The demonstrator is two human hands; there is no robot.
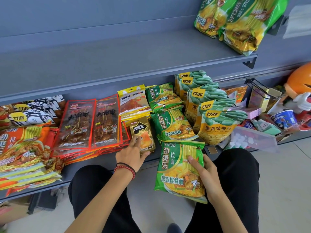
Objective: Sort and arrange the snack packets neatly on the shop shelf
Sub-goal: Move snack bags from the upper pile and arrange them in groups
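Note:
My right hand [204, 172] grips a green noodle packet [175, 169] by its right side, holding it over my lap just in front of the lower shelf [101, 167]. My left hand [133, 154] holds a small gold packet [143, 134] at its lower end on the shelf, thumb under its bottom edge. More green noodle packets [171, 126] lie stacked on the shelf behind the held one. Red skewer packets [90, 121] lie left of the gold packet. Yellow-green broad bean bags [215, 126] stand at the right.
Orange noodle packets [21, 148] fill the shelf's left end, black-and-white bags [35, 111] behind them. Green noodle bags [239, 22] sit on the upper shelf [117, 64] at right. A cluttered section with cup noodles [284, 120] and an orange toy [299, 86] lies far right.

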